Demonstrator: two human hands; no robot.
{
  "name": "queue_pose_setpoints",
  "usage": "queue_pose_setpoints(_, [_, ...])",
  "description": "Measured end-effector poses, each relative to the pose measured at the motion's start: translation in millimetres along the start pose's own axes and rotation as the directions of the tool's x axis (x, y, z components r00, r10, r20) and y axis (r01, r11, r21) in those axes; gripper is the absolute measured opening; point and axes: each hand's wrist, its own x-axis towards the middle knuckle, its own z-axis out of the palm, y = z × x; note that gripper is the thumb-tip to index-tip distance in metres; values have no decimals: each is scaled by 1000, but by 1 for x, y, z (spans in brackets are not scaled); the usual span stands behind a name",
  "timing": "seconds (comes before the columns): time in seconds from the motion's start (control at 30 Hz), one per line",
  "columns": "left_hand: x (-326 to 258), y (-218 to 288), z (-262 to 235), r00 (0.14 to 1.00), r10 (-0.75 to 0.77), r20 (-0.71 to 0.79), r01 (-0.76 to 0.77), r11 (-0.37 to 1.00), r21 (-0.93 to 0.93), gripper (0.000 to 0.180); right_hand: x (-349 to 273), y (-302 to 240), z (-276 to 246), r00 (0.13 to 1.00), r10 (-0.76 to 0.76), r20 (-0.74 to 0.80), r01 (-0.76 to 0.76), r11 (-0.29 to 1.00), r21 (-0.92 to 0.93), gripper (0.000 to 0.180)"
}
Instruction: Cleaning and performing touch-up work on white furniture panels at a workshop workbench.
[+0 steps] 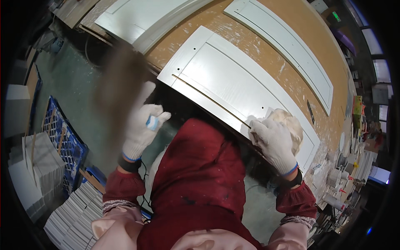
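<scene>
Both of my hands wear white knit gloves with blue cuffs. My left hand [143, 125] is raised off the near left edge of the table, with one finger stretched upward, others partly bent and a blue-and-white wrap on one. A dark brown blur hides part of that hand; what it is I cannot make out. My right hand [271, 139] is closed on a bunched cream cloth [291, 127] at the near right part of a white panel [225, 79]. This panel has a curved far edge, small holes and a thin slot along its near edge.
Another white panel [287, 50] lies farther back on the paint-marked brown table [200, 18], and a third panel [141, 18] is at the far left. A dark slim tool [311, 111] rests at the right. Blue plastic crate [75, 154] and stacked boards [77, 221] stand at the left.
</scene>
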Motion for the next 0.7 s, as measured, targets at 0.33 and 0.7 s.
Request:
queue_pose_setpoints(0.33, [-8, 26, 2, 999, -53, 4, 53, 996, -77, 26, 92, -72, 36, 982, -40, -185, 38, 999, -12, 4])
queue_pose_setpoints(0.7, [20, 40, 22, 981, 194, 4, -191, 967, -168, 29, -76, 0, 11, 850, 521, 80, -501, 845, -189, 7])
